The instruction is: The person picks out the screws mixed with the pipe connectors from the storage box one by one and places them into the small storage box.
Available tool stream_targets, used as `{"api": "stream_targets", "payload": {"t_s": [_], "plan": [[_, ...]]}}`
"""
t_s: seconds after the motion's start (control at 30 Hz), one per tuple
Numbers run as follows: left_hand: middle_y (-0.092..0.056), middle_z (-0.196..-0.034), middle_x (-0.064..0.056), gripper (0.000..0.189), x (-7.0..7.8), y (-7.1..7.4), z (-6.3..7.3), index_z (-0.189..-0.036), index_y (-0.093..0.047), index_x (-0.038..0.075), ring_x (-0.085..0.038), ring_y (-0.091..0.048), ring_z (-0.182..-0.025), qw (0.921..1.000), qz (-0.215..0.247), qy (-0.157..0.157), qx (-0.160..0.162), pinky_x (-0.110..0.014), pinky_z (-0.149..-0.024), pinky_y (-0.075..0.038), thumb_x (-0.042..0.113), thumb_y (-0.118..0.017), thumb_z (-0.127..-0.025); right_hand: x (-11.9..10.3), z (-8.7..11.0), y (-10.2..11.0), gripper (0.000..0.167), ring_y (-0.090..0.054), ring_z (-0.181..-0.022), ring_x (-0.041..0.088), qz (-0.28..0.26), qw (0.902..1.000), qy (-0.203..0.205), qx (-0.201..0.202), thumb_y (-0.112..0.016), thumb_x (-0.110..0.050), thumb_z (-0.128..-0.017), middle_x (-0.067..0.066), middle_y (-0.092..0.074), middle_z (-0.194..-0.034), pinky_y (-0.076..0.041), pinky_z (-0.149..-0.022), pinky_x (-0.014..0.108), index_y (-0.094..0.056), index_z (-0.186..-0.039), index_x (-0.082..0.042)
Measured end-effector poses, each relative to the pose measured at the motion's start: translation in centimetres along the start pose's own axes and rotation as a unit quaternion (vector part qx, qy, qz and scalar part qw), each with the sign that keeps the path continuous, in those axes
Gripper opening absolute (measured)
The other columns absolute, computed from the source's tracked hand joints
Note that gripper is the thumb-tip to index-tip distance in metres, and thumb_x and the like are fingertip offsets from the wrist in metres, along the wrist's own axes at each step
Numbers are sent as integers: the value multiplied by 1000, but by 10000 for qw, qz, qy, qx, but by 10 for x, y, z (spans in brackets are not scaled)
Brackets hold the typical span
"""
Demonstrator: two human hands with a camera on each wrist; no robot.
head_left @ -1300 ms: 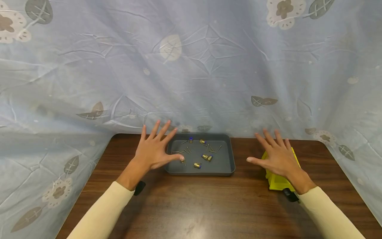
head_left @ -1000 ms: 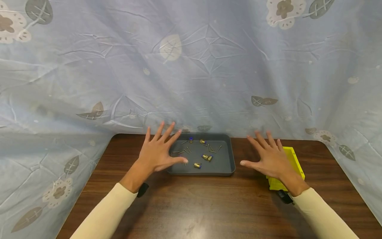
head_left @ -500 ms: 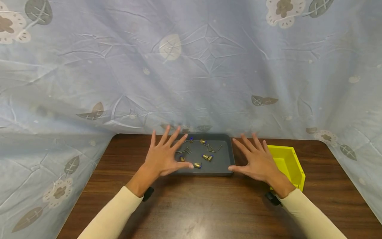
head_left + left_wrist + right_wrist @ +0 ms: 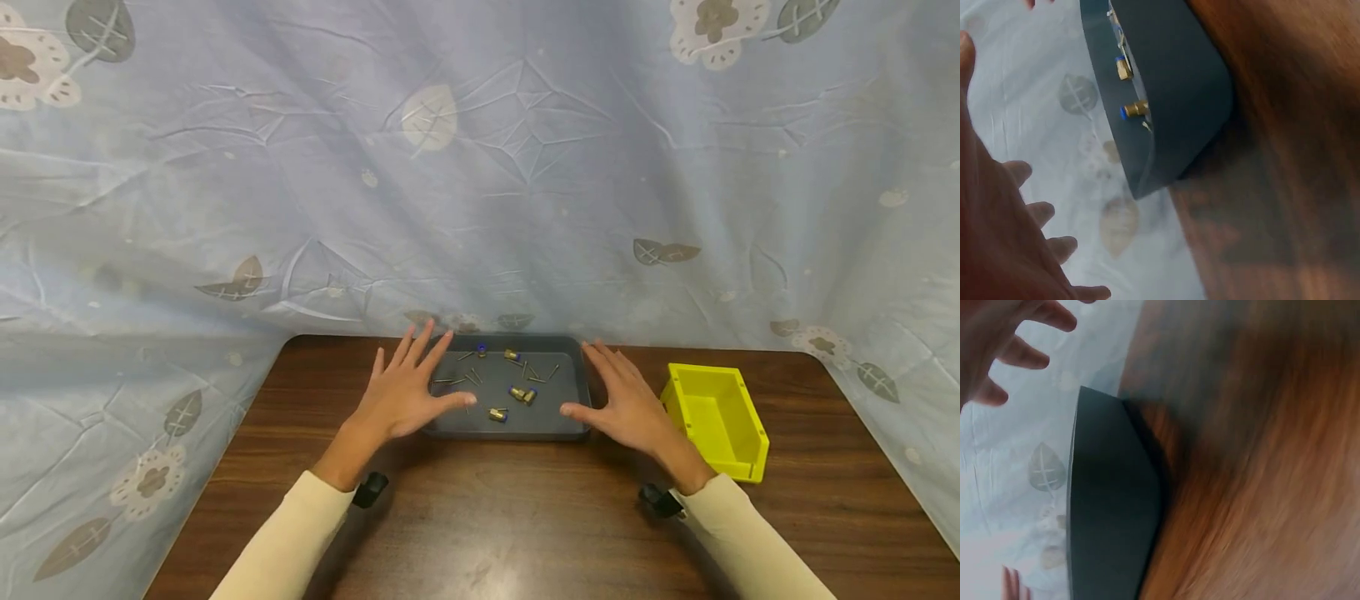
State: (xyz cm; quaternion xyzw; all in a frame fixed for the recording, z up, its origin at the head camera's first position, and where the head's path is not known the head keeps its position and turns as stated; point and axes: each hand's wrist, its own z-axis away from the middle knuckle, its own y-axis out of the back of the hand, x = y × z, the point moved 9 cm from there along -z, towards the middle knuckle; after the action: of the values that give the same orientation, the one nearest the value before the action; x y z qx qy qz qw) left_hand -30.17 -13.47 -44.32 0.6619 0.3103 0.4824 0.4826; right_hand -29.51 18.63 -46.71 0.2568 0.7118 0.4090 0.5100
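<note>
A shallow dark grey tray (image 4: 517, 435) lies near the table's back edge. Inside it are several brass fittings with blue ends, one fitting (image 4: 497, 414) near the front wall, and several thin screws (image 4: 553, 372). My left hand (image 4: 401, 396) spreads over the tray's left end, thumb above the inside, holding nothing. On the opposite side my right hand (image 4: 626, 404) has its fingers extended along the tray's right end, also holding nothing. In the left wrist view the tray's outer wall (image 4: 1179, 81) shows beside the hand, with a blue-ended fitting (image 4: 1134, 109) visible past the rim.
To the right of my right hand stands a yellow plastic bin (image 4: 712, 417), with nothing seen inside. A patterned cloth (image 4: 480, 183) hangs behind the wooden table (image 4: 480, 517) and along both sides.
My right hand has moved left from over the yellow bin to the tray's right end, uncovering the bin. My left hand has shifted slightly right and down over the tray's left end.
</note>
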Motion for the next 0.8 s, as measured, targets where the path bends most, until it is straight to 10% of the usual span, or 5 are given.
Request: {"api": "stream_targets", "payload": {"t_s": [0.3, 0.8], "plan": [[-32, -176, -23, 103, -39, 1, 0, -176, -22, 7, -47, -34, -159, 9664, 2422, 787, 356, -69, -122, -32, 60, -72, -103, 18, -4, -4, 110, -43, -152, 49, -1615, 9835, -755, 293, -88, -49, -93, 24, -37, -173, -38, -119, 68, -28, -174, -6], [-67, -145, -26, 69, -58, -22, 6, -160, -48, -8, -38, -75, -119, 9610, 2513, 1139, 178, -53, -101, -57, 17, -72, -100, 29, -6, -23, 85, -63, -132, 49, -1982, 9748, -988, 258, -85, -15, -93, 28, -59, -154, -51, -108, 62, -44, -165, 1]]}}
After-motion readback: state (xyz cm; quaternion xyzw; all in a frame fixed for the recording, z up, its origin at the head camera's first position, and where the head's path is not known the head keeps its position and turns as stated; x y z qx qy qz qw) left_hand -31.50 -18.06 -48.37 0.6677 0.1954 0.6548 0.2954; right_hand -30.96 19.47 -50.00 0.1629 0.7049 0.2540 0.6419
